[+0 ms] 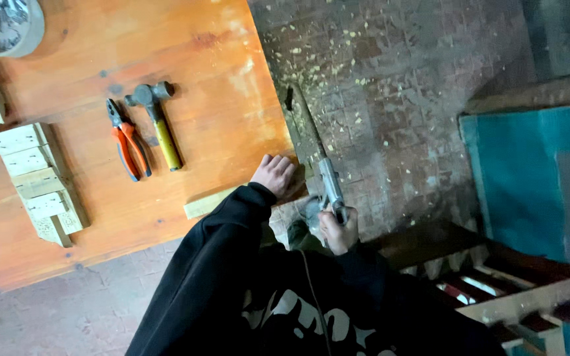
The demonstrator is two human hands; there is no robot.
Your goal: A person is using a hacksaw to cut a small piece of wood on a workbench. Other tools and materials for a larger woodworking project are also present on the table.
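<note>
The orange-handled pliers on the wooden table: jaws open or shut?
Shut. The orange-handled pliers lie flat beside the yellow-handled hammer, dark tips meeting in one point, handles slightly apart.

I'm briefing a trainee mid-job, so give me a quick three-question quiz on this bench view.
1. True or false: the right hand grips the saw by its handle.
2. Which tool lies beside the hammer on the table? A) pliers B) chisel C) file
3. What does the left hand press on?

Key:
1. True.
2. A, the pliers with orange handles.
3. The wood strip at the table's edge, next to the saw blade.
</note>
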